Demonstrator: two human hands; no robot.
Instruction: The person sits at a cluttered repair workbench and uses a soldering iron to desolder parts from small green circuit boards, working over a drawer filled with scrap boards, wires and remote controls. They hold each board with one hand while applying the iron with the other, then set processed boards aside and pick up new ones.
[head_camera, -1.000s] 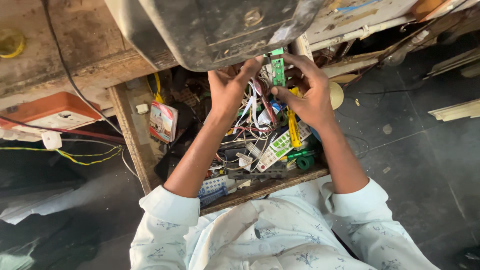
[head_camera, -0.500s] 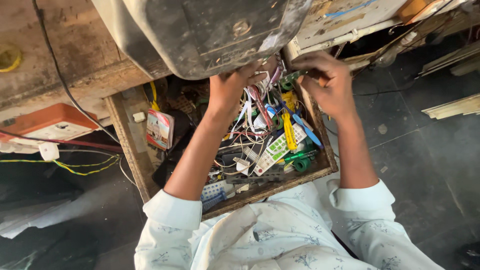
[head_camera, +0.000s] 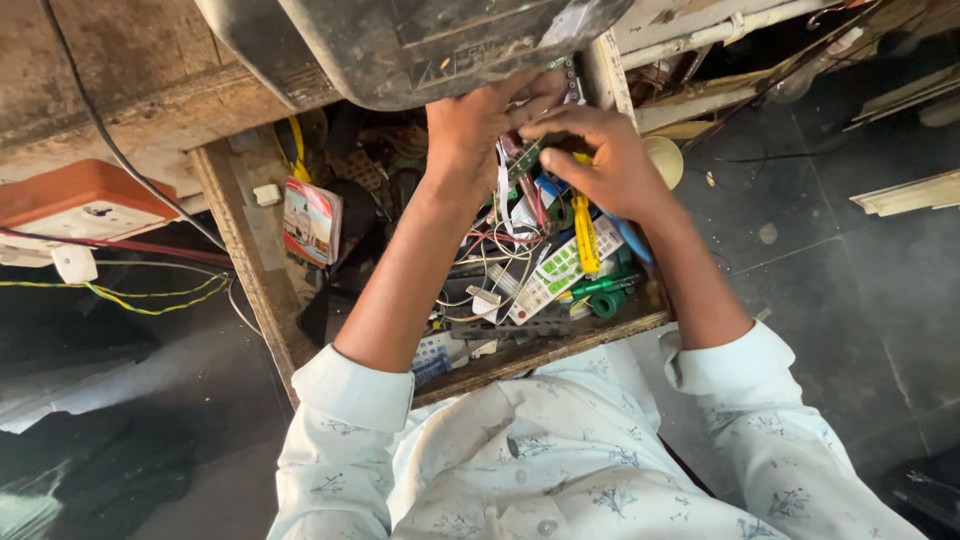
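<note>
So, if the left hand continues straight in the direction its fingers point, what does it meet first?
Probably the dark casing overhanging the drawer: the left hand points up the picture, its fingertips already at the casing's edge. Depth is unclear, so it could slip beneath.

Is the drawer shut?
No, the wooden drawer is pulled open, with both hands, left hand and right hand, inside it.

Electronics repair workshop: drawer (head_camera: 250, 215) crammed with wires (head_camera: 480, 262).
</note>
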